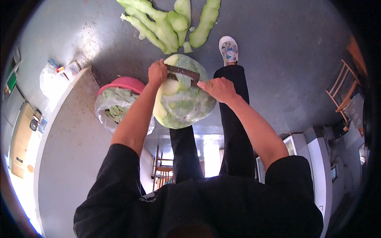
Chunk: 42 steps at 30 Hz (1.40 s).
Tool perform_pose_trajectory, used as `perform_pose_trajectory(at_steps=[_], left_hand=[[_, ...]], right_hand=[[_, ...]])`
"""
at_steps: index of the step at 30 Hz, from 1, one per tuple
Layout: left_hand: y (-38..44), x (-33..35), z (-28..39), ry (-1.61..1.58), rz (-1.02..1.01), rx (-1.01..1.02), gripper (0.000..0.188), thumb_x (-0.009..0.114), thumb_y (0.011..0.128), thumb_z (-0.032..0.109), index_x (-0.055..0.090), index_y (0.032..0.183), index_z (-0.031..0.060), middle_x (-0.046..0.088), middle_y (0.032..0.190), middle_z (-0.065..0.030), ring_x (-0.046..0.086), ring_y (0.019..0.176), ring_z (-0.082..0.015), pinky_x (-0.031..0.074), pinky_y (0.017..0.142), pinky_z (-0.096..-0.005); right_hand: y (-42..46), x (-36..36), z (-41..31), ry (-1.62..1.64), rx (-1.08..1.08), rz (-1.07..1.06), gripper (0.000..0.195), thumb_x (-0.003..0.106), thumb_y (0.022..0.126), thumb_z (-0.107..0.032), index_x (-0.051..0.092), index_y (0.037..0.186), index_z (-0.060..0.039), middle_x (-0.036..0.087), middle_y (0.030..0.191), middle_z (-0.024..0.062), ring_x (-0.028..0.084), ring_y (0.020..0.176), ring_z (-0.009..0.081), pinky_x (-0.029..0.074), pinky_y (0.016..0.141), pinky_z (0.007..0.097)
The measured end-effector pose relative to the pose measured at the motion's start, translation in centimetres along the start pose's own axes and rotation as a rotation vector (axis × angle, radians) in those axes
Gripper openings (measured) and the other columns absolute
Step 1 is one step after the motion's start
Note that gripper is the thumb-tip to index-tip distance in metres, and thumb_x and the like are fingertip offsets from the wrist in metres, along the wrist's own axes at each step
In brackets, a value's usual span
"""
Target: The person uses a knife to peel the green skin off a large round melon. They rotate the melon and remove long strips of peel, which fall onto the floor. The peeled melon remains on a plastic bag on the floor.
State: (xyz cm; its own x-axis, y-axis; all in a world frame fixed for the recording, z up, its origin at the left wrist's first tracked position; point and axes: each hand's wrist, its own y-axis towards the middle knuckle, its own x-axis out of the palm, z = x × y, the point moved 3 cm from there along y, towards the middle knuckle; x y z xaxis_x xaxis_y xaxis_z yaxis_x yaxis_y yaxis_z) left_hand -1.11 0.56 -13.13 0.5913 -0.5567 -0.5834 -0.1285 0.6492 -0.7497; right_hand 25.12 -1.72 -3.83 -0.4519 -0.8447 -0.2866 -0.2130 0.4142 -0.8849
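Observation:
A large round gourd (190, 104), which looks like a wax gourd with powdery green skin, is on the floor before me. Pale flesh shows along its left side and at its top left. A dark metal blade tool (186, 71) lies across the upper part of the gourd. My left hand (157, 73) grips its left end, and my right hand (219, 89) holds the right end, thumb along it. Green rind shows between the tool's dark parts; its exact form is partly hidden by my fingers.
Several long strips of green peel (166, 29) lie on the grey floor (273, 59) beyond the gourd. At left are a pink basin (125, 83), a clear plastic bag (102, 102) of greenery and a low wall (68, 119). My shoe (228, 49) is right of the gourd; a wooden chair (346, 86) stands farther right.

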Motion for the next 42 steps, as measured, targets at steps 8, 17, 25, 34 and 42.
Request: perform_pose_trajectory(at_steps=[8, 17, 25, 34, 42], left_hand=[[2.4, 1.7, -0.7, 0.081, -0.035, -0.023, 0.043, 0.039, 0.095, 0.031, 0.067, 0.087, -0.0021, 0.064, 0.092, -0.0286, 0.06, 0.092, -0.0475, 0.046, 0.085, -0.0513], [8.0, 7.0, -6.5, 0.215, -0.084, 0.049, 0.042, 0.043, 0.093, 0.03, 0.066, 0.082, -0.0032, 0.064, 0.087, -0.0293, 0.062, 0.087, -0.0468, 0.048, 0.082, -0.0524], [16.6, 11.6, -9.3, 0.339, -0.148, 0.212, 0.038, 0.044, 0.089, 0.029, 0.066, 0.082, -0.001, 0.064, 0.086, -0.0276, 0.062, 0.083, -0.0459, 0.049, 0.077, -0.0534], [5.5, 0.4, -3.1, -0.002, -0.273, 0.036, 0.042, 0.037, 0.098, 0.031, 0.061, 0.087, -0.0018, 0.06, 0.091, -0.0304, 0.055, 0.091, -0.0497, 0.044, 0.08, -0.0526], [1.7, 2.3, -5.3, 0.079, -0.078, 0.08, 0.037, 0.043, 0.095, 0.027, 0.064, 0.083, -0.0008, 0.06, 0.094, -0.0251, 0.056, 0.093, -0.0441, 0.045, 0.079, -0.0524]], right_hand=[[3.3, 0.0, 1.6, -0.02, 0.002, -0.048, 0.07, 0.045, 0.084, -0.07, 0.072, 0.08, -0.0057, 0.067, 0.075, 0.0187, 0.066, 0.082, 0.0381, 0.051, 0.075, 0.0461], [11.2, 3.8, 4.5, 0.071, 0.046, -0.204, 0.079, 0.041, 0.081, -0.077, 0.074, 0.089, -0.0056, 0.067, 0.094, 0.0241, 0.064, 0.093, 0.0418, 0.05, 0.083, 0.0484], [22.0, 9.8, 9.6, 0.133, -0.039, -0.146, 0.078, 0.036, 0.085, -0.074, 0.071, 0.088, -0.0044, 0.067, 0.09, 0.0238, 0.062, 0.094, 0.0412, 0.047, 0.081, 0.0508], [8.1, -1.3, 0.5, -0.044, -0.112, 0.01, 0.065, 0.05, 0.087, -0.063, 0.062, 0.069, -0.0011, 0.063, 0.067, 0.0204, 0.063, 0.066, 0.0398, 0.049, 0.06, 0.048], [4.8, -0.2, -1.8, -0.099, -0.055, 0.0, 0.066, 0.05, 0.087, -0.064, 0.065, 0.071, -0.0015, 0.064, 0.066, 0.0197, 0.064, 0.067, 0.0387, 0.051, 0.061, 0.0455]])
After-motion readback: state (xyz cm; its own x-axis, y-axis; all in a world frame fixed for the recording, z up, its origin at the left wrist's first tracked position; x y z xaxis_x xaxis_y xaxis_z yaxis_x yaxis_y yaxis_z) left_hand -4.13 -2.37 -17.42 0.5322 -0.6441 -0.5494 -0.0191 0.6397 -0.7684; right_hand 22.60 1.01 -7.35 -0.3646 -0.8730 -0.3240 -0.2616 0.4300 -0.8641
